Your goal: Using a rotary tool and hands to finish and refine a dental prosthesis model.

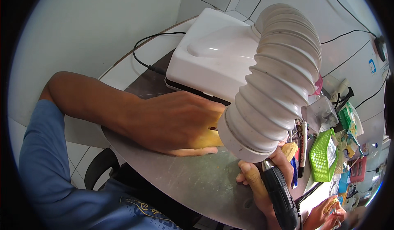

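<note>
My left hand (176, 123) reaches in from the left over the grey tabletop, back of the hand up and thumb stretched along the surface. Its fingers, lit yellow, pass behind the mouth of a white corrugated hose (283, 74), so whatever they may hold is hidden. At the lower right, my right hand (258, 185) is closed around a black rotary handpiece (281, 197) with a metal nose. The tip of that handpiece lies beneath the hose mouth, out of sight.
A white box-shaped machine (213, 53) carries the hose and has a black cable (135, 51). To the right are a green basket (322, 156), a marker (303, 148) and cluttered supplies. A co-worker's hands (324, 213) hold something yellowish at lower right. A black chair (100, 164) stands below the table.
</note>
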{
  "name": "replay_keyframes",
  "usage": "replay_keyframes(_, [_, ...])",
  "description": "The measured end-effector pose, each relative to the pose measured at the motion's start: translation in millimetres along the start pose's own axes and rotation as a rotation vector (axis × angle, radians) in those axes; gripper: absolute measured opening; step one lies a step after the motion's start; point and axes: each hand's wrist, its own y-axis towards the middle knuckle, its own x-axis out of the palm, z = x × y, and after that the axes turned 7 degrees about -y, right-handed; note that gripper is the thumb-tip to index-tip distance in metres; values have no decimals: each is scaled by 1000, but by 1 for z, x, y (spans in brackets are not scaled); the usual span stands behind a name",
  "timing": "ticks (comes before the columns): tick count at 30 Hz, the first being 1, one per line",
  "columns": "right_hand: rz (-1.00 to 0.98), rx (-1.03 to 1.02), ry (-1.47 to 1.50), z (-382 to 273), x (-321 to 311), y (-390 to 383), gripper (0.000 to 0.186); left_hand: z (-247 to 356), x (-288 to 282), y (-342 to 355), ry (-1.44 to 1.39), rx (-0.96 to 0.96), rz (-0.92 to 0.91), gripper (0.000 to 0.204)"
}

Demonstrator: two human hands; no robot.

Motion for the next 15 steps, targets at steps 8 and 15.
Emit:
replay_keyframes(8, [-42,-128,48,14,1,5,13,3,-3,-6,45,-66,-92,31])
replay_keyframes(15, [-52,-112,47,12,-1,4,14,5,-3,-2,34,-47,-76,34])
